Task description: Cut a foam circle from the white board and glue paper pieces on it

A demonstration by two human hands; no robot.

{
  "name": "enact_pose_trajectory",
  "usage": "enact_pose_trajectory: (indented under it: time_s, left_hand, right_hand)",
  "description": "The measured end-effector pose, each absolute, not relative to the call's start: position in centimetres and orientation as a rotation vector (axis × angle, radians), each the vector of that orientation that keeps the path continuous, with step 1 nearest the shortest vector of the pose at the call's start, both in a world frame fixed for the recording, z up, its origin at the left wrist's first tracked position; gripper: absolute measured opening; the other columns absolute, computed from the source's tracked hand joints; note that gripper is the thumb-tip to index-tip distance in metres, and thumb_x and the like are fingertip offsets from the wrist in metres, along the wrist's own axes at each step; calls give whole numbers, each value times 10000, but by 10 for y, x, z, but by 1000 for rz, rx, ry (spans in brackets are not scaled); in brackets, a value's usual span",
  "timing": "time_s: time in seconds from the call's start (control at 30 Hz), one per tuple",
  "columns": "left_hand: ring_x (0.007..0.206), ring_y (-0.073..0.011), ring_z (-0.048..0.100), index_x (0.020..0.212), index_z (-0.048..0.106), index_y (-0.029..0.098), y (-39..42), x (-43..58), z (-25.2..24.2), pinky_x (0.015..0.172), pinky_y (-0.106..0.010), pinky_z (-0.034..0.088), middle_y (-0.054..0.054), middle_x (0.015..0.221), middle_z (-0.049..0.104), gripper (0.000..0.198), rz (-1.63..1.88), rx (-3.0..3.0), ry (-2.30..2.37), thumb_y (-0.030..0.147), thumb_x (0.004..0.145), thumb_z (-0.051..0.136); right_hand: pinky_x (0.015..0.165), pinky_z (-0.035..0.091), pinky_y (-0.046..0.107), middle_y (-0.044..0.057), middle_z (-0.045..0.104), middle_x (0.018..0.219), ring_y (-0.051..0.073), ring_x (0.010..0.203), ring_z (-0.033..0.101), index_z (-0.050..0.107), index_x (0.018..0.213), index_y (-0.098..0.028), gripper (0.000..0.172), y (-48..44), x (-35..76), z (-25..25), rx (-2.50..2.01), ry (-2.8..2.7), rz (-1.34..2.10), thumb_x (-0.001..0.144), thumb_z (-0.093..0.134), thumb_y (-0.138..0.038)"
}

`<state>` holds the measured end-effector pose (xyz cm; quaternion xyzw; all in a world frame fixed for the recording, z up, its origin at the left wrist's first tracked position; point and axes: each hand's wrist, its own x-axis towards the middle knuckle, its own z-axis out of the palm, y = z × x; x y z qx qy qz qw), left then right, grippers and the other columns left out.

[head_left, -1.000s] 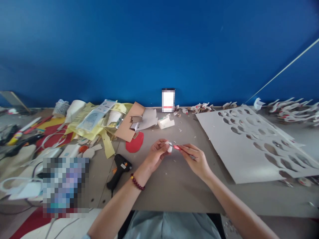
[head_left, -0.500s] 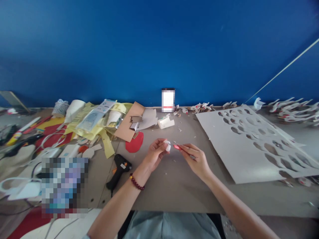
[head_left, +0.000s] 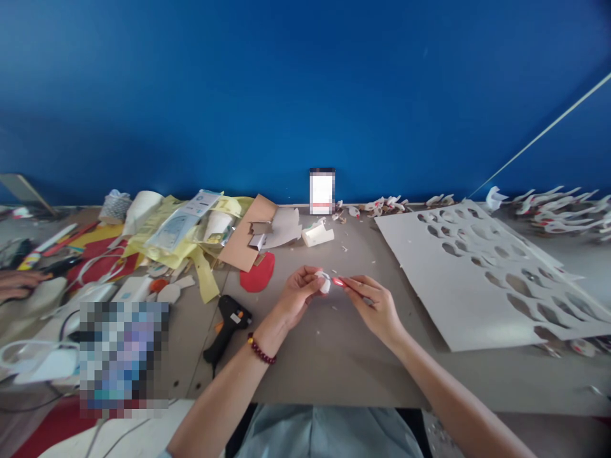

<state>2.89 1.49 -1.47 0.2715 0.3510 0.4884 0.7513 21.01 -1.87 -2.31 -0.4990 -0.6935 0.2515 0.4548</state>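
My left hand [head_left: 296, 294] pinches a small white piece [head_left: 324, 282] above the middle of the grey table [head_left: 334, 356]. My right hand [head_left: 375, 305] grips a thin tool with a red tip [head_left: 340, 282], and that tip touches the white piece. Both hands are closed around what they hold. A dark red bead bracelet [head_left: 261, 350] sits on my left wrist.
A black glue gun [head_left: 226, 327] lies left of my left forearm. A large white sheet with cut-out holes [head_left: 482, 273] covers the right side. Paper, card and a red shape [head_left: 258, 273] are piled at the back left. Another person's hand [head_left: 16, 283] shows at the far left edge.
My hands have stayed almost still, with the white piece turned slightly in my fingers. Another person's hand has come into view at the far left edge.
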Motion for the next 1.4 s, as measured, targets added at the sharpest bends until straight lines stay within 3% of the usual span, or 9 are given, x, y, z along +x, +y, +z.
enact_pose_trajectory:
  time_s: [0.37, 0.6, 0.93, 1.4]
  left_hand:
    - [540, -119, 603, 840, 605, 127, 6, 42, -20, 558, -252, 499, 6, 609, 658, 429, 954, 792, 768, 300, 546, 865]
    - [577, -117, 608, 911, 609, 147, 10, 38, -23, 543, -217, 483, 24, 620, 638, 478, 1075, 803, 936, 313, 540, 861]
    - [545, -86, 566, 748, 577, 155, 15, 36, -22, 478, -184, 441, 9, 689, 644, 382, 1217, 824, 1004, 329, 543, 848]
    - [618, -100, 613, 820, 651, 155, 17, 31, -23, 519, -182, 448, -8, 758, 687, 335, 1207, 705, 934, 290, 569, 828]
  right_hand:
    - [639, 492, 258, 75, 686, 936, 172, 800, 633, 714, 1050, -214, 245, -19, 211, -21, -1256, -1632, 637, 901, 531, -279]
    - [581, 453, 243, 64, 669, 903, 139, 700, 584, 707, 1048, -196, 246, -16, 217, -17, -1303, -1531, 621, 898, 539, -294]
    - [573, 455, 264, 59, 663, 792, 148, 619, 578, 683, 965, -181, 265, -16, 215, -21, -1365, -1552, 658, 920, 483, -348]
    - [591, 460, 261, 75, 677, 846, 171, 717, 609, 692, 951, -182, 211, -17, 212, -16, -1319, -1634, 670, 887, 542, -315]
